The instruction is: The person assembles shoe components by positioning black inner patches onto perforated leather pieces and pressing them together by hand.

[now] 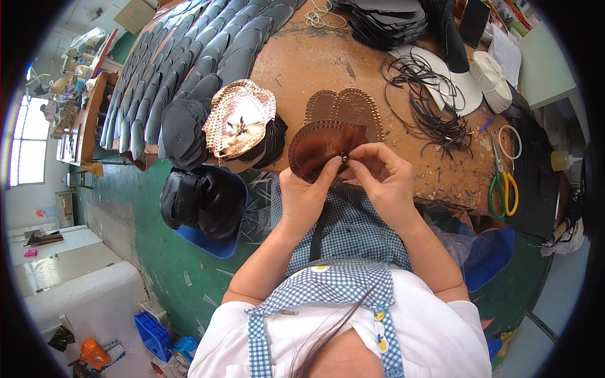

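Observation:
Both my hands are at the table's near edge, holding a curved brown leather piece (324, 142) with small holes punched along its rim. My left hand (305, 198) grips its lower edge, thumb on top. Close beside it, my right hand (384, 183) pinches at the same spot, where a small dark knot or lace end shows between the fingertips; its details are too small to tell. From below the hands hangs a narrow black strip (320, 230) against my checked apron. Just beyond lie two flat brown sole-shaped pieces (358, 107) with pale stitching or holes round their edges.
To the left stand a stack of shiny copper leather pieces (242, 116), dark cut pieces (183, 129) and rows of grey soles (214, 53). Black laces (428, 94) lie tangled at right, near scissors (504, 189) with green and yellow handles. A blue bin (211, 239) holds black items.

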Demonstrator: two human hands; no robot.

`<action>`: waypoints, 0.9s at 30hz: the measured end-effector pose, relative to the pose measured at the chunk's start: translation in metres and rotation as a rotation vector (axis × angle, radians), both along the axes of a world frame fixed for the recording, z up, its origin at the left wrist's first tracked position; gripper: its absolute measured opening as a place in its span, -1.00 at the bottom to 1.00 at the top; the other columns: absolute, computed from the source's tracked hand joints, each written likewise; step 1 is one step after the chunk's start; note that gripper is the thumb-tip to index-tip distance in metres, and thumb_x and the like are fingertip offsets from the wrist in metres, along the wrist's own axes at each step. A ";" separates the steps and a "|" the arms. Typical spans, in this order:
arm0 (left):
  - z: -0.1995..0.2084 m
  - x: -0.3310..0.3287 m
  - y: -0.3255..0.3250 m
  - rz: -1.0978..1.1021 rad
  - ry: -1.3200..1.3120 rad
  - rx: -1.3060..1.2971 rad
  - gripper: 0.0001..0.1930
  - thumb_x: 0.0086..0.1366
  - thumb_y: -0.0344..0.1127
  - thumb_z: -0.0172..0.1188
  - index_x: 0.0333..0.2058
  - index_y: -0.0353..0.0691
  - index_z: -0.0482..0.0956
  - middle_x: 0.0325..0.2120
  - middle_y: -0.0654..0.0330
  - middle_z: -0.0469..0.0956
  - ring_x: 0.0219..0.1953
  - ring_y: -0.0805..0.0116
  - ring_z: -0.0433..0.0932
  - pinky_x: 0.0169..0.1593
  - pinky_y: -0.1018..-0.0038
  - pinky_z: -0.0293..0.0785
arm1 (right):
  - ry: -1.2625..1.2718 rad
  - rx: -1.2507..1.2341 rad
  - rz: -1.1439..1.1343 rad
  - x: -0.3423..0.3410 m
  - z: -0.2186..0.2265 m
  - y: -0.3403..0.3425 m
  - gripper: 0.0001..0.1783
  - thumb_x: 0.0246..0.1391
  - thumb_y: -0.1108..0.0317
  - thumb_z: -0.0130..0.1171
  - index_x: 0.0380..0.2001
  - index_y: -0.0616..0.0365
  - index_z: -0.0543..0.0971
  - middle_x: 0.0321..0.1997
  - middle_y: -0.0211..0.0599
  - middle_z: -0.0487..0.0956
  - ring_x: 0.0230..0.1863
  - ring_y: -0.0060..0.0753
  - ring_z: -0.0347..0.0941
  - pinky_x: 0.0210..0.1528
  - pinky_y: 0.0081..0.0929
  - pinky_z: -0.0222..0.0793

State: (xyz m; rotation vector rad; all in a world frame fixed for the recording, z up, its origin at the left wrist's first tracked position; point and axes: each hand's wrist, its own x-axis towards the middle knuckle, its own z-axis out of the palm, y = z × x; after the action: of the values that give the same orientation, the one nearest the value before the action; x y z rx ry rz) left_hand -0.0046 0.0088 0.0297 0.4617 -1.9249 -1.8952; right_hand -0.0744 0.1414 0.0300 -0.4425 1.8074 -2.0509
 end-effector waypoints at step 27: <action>-0.001 0.000 0.002 -0.016 -0.048 0.292 -0.81 0.30 -0.43 0.24 -0.14 -0.37 0.59 -0.27 0.22 0.64 -0.26 0.55 0.58 -0.19 0.59 0.52 | -0.149 0.006 0.020 0.001 -0.001 0.001 -0.50 0.08 0.59 0.24 0.09 0.28 0.33 -0.03 -0.26 0.51 -0.01 -0.51 0.47 0.03 -0.55 0.44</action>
State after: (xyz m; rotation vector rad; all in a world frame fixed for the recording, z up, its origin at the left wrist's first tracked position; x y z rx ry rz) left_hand -0.0042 0.0111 0.0284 0.5826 -1.6895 -2.2052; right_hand -0.0734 0.1426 0.0292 -0.2961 1.7138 -2.0080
